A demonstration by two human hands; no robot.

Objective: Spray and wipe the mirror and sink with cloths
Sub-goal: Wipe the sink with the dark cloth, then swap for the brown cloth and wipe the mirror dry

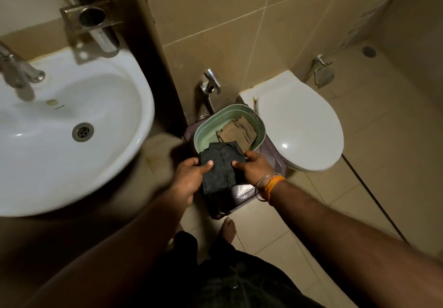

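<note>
A folded black cloth is held between both hands just over the near rim of a pale green basket. My left hand pinches the cloth's left edge with the thumb on top. My right hand grips its right edge. Inside the basket lies a folded brown cloth. The white sink fills the left side, with its tap at the far left and its drain in the bowl. No mirror or spray bottle shows.
The basket stands on a dark stool between the sink and a white toilet with its lid down. A metal holder is fixed to the wall above the sink. A wall tap sits behind the basket. My bare foot stands on the tiled floor.
</note>
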